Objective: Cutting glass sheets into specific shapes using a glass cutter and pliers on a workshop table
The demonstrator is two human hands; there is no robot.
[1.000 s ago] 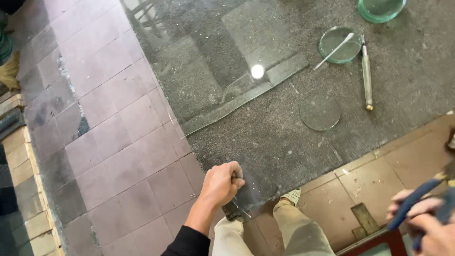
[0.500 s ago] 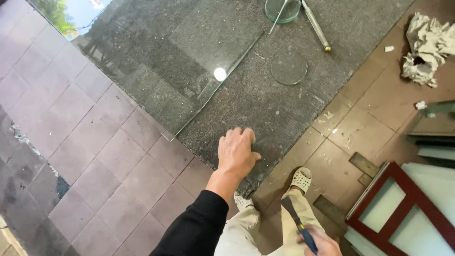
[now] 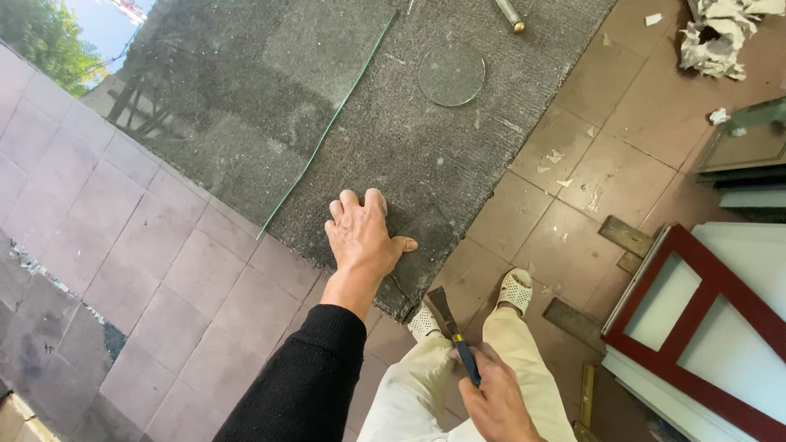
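**Scraper in hand, palm down on the mat**

Right hand [image 3: 495,401] fingers are wrapping tight around a blue-handled metal scraper [image 3: 453,331]; left hand [image 3: 362,237] is pressing flat, fingers spread, on the grey carpet mat [image 3: 458,147] beside the large glass sheet [image 3: 246,106]. Looks like the blade needs bringing over next.

left hand [image 3: 363,237]: flat, fingers spread (palm down) | right hand [image 3: 496,401]: closed grip

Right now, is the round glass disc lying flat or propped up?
Flat. The round glass disc lies on the grey mat, its whole outline resting against the surface, clear of the left hand.
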